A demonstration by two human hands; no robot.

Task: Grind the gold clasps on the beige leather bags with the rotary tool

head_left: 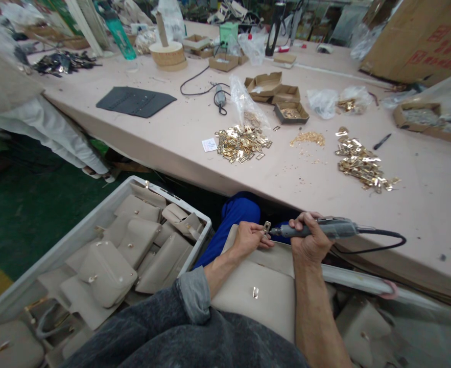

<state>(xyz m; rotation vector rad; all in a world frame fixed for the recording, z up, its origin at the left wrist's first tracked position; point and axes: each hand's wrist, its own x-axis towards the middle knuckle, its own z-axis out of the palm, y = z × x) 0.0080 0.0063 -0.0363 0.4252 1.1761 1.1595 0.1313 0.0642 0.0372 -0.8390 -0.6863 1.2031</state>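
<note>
left fingers [256, 228] pinching metal plate [267, 225], right fingers [311, 223] clasping power tool [337, 228]; bag [240, 289] partly hidden

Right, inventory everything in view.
Bag: one, beige, lower centre
Driver: one, grey, near table edge
Metal plate: one, gold, by driver tip
Crate: one, white, lower left
Crate bags: several, beige, inside
Table: one, pinkish, centre
Metal piles: two, gold, tabletop
Tiny pieces: many, gold, between piles
Small cartons: several, brown, tabletop
Large carton: one, brown, upper right
Sheet: one, black, table left
Bottle: one, teal, upper left
Pen: one, black, right
Person: one, pale clothes, left edge
Left hand: one, bare, on plate
Right hand: one, bare, on driver
</note>
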